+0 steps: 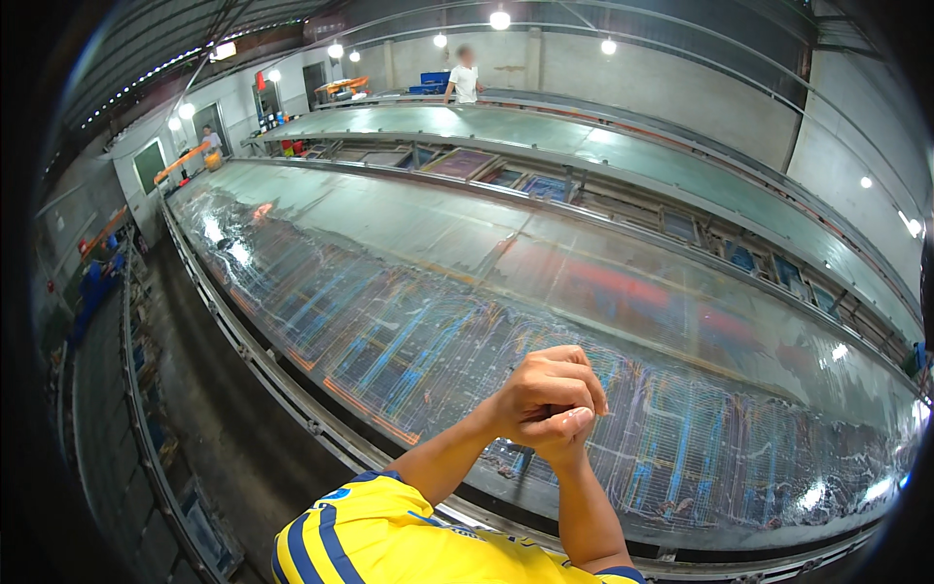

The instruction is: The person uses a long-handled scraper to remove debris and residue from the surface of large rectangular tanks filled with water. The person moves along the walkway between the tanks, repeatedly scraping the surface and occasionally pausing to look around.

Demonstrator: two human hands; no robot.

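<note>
My left hand (pixel 551 391) is closed, its fingers curled and its thumb pressed along them. It lies over my right hand (pixel 561 446), whose fingers are mostly hidden behind it. What the hands hold, if anything, is hidden; a short dark strip shows just below them. Both hands are over the near side of a long, wet table (pixel 418 219). Streaks and lines of blue, orange, yellow and purple colour cover its near half, with water or foam over them. Reddish patches show in the shiny grey-green far half.
A metal rail (pixel 255 355) edges the table's near side. Beyond stands a second long table (pixel 545 125), with framed screens (pixel 459 164) on racks below. A walkway (pixel 229 428) runs at left. One person (pixel 465 80) stands behind the far table, another (pixel 211 141) at the far left end.
</note>
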